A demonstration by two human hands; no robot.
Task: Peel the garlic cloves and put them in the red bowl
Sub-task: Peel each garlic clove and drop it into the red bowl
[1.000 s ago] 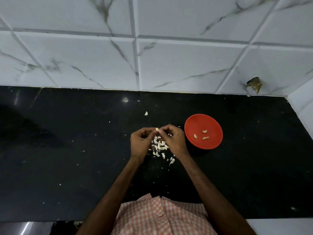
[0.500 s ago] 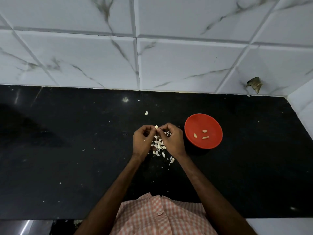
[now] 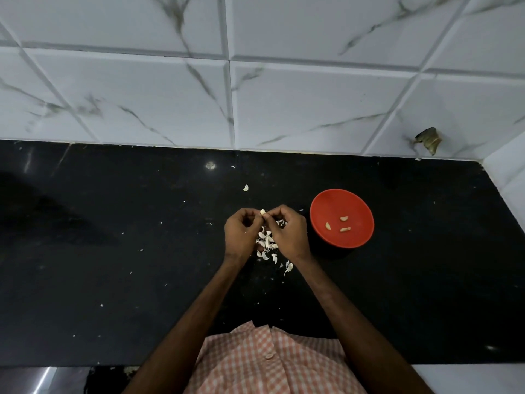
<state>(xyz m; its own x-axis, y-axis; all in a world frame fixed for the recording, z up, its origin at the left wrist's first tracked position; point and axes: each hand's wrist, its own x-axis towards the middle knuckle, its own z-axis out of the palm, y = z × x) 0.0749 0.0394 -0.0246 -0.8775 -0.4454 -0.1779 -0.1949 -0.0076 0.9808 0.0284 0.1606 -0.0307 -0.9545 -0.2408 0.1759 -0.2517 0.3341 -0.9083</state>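
One big black counter [image 3: 113,251] under everything, with the red bowl [image 3: 355,211] sitting on it just right of the hands. Left hand [image 3: 240,234] and right hand [image 3: 288,233] meet at the fingertips, fingers curled, both pinching one garlic clove [image 3: 263,212] over a pile of peels [image 3: 265,248]. Three peeled cloves [image 3: 344,218] lie in the bowl.

A kitchen is indicated, most likely a domestic one. A polished black stone countertop [image 3: 113,251] is backed by white, marble-veined wall tiles [image 3: 312,103]. Food preparation is shown by garlic skins [image 3: 265,251] scattered on the stone near a red bowl [image 3: 322,207] in which peeled garlic cloves [image 3: 344,218] are held.
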